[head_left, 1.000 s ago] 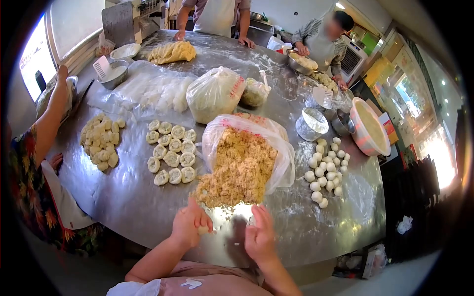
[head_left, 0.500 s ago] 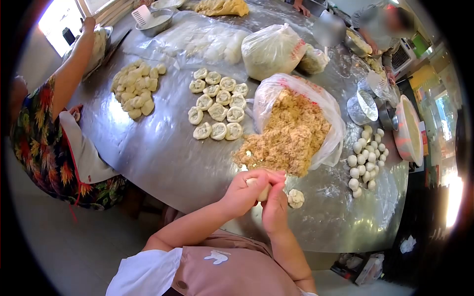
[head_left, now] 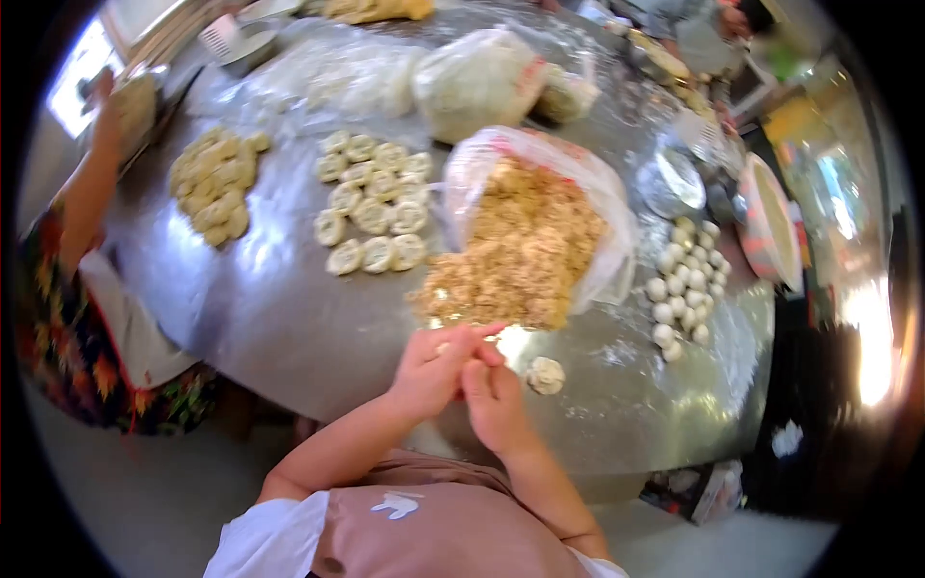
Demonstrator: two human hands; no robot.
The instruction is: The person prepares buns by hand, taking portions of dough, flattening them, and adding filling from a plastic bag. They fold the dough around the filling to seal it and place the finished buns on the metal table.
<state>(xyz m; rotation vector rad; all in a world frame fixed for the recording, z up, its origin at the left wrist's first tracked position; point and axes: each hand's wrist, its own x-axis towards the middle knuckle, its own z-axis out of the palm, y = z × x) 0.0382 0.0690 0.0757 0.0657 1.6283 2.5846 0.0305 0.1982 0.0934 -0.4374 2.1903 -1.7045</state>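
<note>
My left hand [head_left: 436,364] and my right hand [head_left: 494,397] meet at the near side of the steel table, fingers curled together around a piece of dough [head_left: 442,348]. Only a pale bit of it shows; the fingers hide the rest. Right beyond my fingertips spreads a heap of crumbly orange-brown filling [head_left: 525,255], spilling from an open plastic bag [head_left: 617,226]. A gathered dough ball [head_left: 545,376] rests on the table just right of my right hand. The hands are somewhat blurred.
Rows of round filled buns [head_left: 376,217] and a pile of dough lumps [head_left: 212,183] lie left. Small white dough balls [head_left: 686,289] sit right, near a metal container [head_left: 670,183]. A tied bag [head_left: 477,87] stands behind. Other people work at the left and far right.
The whole view has shifted, so the table's contents appear further left. My hands stay together, with the right fingers closer over the dough, which shows less than before.
</note>
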